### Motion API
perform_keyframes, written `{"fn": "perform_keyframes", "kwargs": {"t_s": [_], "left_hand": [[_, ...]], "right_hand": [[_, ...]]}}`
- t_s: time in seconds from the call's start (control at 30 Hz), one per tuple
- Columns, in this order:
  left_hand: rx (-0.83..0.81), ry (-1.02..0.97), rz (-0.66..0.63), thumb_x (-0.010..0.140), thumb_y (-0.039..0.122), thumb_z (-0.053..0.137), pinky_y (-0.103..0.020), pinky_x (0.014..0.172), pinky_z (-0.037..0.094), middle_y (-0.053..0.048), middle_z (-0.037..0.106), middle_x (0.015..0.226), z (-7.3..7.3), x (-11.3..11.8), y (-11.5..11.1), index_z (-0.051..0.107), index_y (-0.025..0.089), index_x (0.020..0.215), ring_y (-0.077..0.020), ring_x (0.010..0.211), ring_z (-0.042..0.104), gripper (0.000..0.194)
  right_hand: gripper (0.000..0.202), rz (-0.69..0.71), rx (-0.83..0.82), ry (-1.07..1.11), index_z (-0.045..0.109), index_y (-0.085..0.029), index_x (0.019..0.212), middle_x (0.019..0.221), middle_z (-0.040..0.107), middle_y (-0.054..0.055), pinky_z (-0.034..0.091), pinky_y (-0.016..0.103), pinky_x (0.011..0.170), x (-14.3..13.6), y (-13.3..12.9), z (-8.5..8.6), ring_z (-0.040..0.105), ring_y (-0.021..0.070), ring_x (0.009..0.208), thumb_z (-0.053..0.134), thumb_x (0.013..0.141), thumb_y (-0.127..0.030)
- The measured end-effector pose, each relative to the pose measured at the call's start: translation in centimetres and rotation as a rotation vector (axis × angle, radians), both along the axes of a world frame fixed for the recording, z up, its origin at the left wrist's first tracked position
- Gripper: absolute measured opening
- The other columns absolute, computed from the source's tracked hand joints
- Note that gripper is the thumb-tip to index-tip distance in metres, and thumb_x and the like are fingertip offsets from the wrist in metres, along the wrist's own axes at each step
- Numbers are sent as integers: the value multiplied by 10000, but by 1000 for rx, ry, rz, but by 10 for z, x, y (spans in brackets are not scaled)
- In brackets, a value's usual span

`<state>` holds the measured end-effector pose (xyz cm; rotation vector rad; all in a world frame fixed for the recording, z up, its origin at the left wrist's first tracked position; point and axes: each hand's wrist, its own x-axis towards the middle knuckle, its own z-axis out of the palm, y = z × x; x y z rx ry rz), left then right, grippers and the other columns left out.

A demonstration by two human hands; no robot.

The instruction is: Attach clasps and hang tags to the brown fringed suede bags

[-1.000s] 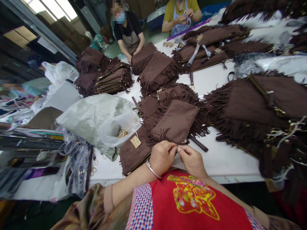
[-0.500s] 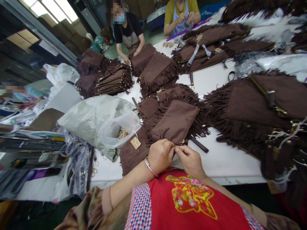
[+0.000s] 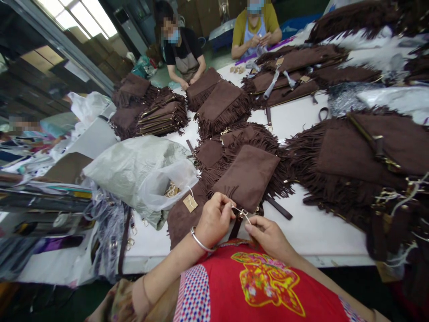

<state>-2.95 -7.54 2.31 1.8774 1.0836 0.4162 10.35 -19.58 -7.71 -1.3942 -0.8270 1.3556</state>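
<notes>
Cord: one thin white cord (image 3: 247,218), drawn between the hands near the near edge of the white desk (image 3: 321,230); it meets a small gold-coloured metal clasp (image 3: 241,215), though whether it passes through cannot be told.
Left grip: left hand (image 3: 215,220), thumb and finger pinched closed on the cord.
Right grip: right hand (image 3: 272,236), likewise pinched closed on the cord.
Slip risk: judged likeliest; the cord is thin and only fingertips hold it, so a loosened pinch could free an end.
Snag risk: possible; the dark-brown suede-like fringed pouch (image 3: 250,176) lies just beyond, and its loose strands could catch.
Straps: one flat dark-brown strap (image 3: 236,228) between the hands; another (image 3: 280,209) to the right of the pouch.
Tag: one square tan paper tag (image 3: 190,204) on the left-hand pouch (image 3: 182,222).
Bangle: one, silver-coloured metal (image 3: 201,241), left wrist.
Stacked pouches (image 3: 162,117): far left; overlapping, not countable.
Co-workers: two at the far side (image 3: 185,58) (image 3: 256,38).
</notes>
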Motion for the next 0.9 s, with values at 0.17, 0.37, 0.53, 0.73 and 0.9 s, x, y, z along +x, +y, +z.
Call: {"fn": "perform_keyframes", "kwargs": {"t_s": [0.17, 0.37, 0.53, 0.73, 0.9], "left_hand": [[-79, -22, 93, 889, 258, 509, -199, 530, 463, 6, 636, 618, -4, -6, -5, 516, 180, 821, -113, 548, 608, 104], [-263, -72, 202, 851, 265, 528, -224, 518, 515, 9, 632, 612, -13, -19, -20, 500, 177, 849, -119, 516, 611, 93], [-447, -65, 206, 832, 237, 537, -249, 557, 556, -9, 660, 646, -21, -25, -40, 550, 150, 942, -126, 555, 645, 140], [-420, -19, 126, 818, 173, 524, -203, 530, 509, -13, 659, 651, -29, -28, -55, 579, 147, 901, -116, 561, 637, 103], [-250, 20, 35, 829, 184, 523, -203, 576, 500, -38, 688, 747, -35, -32, -63, 625, 156, 918, -122, 636, 654, 138]], "right_hand": [[437, -1, -29, 242, 551, -195, 1163, 667, 566, -50, 391, 228, 487, -4, -5, 1, 500, 95, 502, 674, 809, -421], [378, -22, -79, 264, 538, -222, 1083, 728, 641, -22, 455, 261, 516, -4, -12, 8, 613, 144, 549, 662, 793, -432], [288, 90, -182, 213, 690, -168, 896, 748, 696, 26, 433, 267, 592, -4, -9, 7, 595, 142, 630, 704, 739, -409], [331, 61, -168, 655, 704, -161, 816, 721, 665, 29, 408, 266, 606, -16, 3, 10, 586, 154, 683, 737, 710, -472], [299, 31, -190, 666, 673, -151, 682, 609, 591, -10, 347, 240, 536, -17, 6, 10, 496, 101, 565, 805, 646, -417]]}}
